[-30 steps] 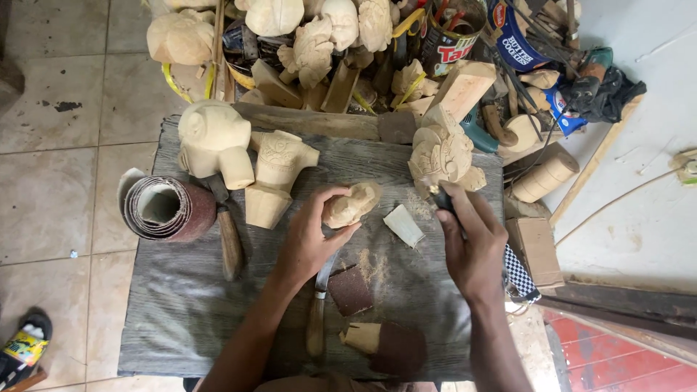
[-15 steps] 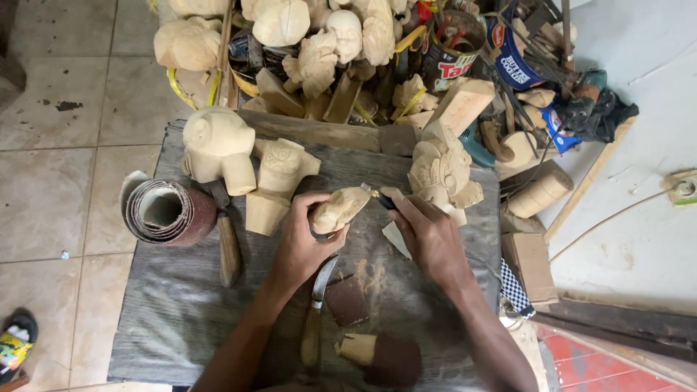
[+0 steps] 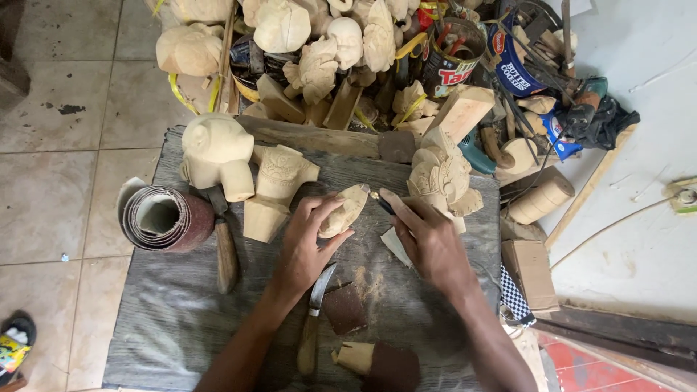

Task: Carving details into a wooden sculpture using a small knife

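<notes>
Fingers of your left hand [image 3: 308, 243] wrap a small pale carving [image 3: 344, 212] held just above the desk [image 3: 167, 319]. Your right hand [image 3: 430, 243] pinches a dark tool [image 3: 382, 204] against the carving's tip. A knife [image 3: 314, 319] lies below.

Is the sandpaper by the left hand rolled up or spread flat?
Rolled up: the sandpaper lies on its side, its hollow core and coiled layers showing.

Both forearms are bare, no sleeves, no gloves; left hand [image 3: 308, 243] and right hand [image 3: 428, 243], no rings or watch visible.
</notes>
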